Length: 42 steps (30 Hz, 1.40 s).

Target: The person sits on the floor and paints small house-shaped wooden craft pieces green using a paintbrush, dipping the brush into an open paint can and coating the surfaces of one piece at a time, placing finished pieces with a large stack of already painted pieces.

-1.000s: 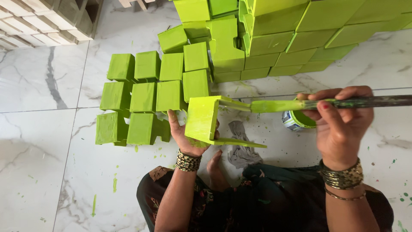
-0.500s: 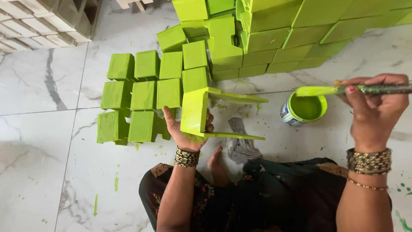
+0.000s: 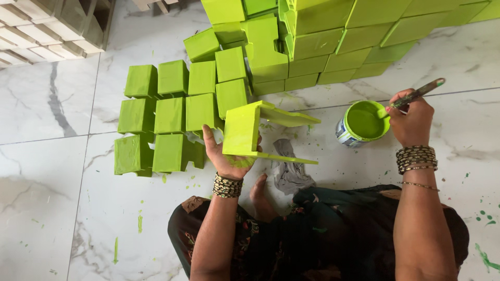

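Floor (image 3: 62,218): white marble tiles with grey veins, thin dark joints crossing the frame.
Paint marks (image 3: 139,222): green drips and streaks on the tiles at lower left; more spatter at lower right (image 3: 484,217).
Rag (image 3: 289,169): grey cloth lying on the floor at centre.
Upper left: stack of unpainted pale wooden pieces (image 3: 47,28) at the frame edge.
Top centre: another bit of bare wood (image 3: 153,4), cut off by the edge.
Light: even, soft daylight, faint shadows.

a home workshop is showing here: painted green blocks (image 3: 172,112) are drying on the paint-spattered marble floor (image 3: 47,198), unpainted wooden pieces (image 3: 47,31) sitting upper left.
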Motion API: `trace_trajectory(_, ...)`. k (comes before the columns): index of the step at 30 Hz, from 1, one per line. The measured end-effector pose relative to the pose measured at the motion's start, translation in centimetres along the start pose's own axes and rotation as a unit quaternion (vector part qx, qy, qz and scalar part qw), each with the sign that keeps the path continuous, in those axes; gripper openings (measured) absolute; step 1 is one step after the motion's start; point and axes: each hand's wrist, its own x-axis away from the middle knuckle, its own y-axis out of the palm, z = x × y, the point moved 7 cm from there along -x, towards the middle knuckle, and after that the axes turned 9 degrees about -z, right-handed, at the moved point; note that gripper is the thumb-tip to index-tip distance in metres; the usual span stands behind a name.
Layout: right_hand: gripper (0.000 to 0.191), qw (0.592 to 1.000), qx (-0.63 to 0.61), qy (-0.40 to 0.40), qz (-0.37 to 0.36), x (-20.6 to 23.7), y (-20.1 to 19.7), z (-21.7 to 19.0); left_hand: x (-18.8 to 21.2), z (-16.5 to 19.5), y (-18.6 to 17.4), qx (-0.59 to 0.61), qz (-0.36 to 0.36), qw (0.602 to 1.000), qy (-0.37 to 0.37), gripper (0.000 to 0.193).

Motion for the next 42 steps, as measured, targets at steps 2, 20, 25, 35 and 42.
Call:
trace_trajectory(2,0.011,0.999,0.037,-0.029,-0.001,0.1,0.0,-0.5,0.0,0.0,-0.8,0.001,0.037,0.999,0.011,0.1)
trace_trajectory(20,0.022,0.975,-0.192,-0.047,0.098,3.1,-5.9,-2.4,-0.4,-2.0,-0.8,-0.05,-0.006,0.998,-0.037,0.106)
trace_trajectory(25,0.026,0.863,-0.499,-0.058,0.05,3.9,-5.4,-4.0,-0.2,-2.4,-1.6,-0.019,0.006,0.999,-0.05,0.109)
trace_trajectory(35,0.031,0.833,-0.539,-0.11,-0.053,4.5,0.2,-8.5,-1.4,-2.7,-2.2,0.013,0.038,0.999,-0.014,0.104)
trace_trajectory(42,0.037,0.888,-0.43,-0.16,-0.037,5.5,0.7,-10.5,-1.4,-3.3,-2.1,0.006,0.055,0.998,-0.018,0.105)
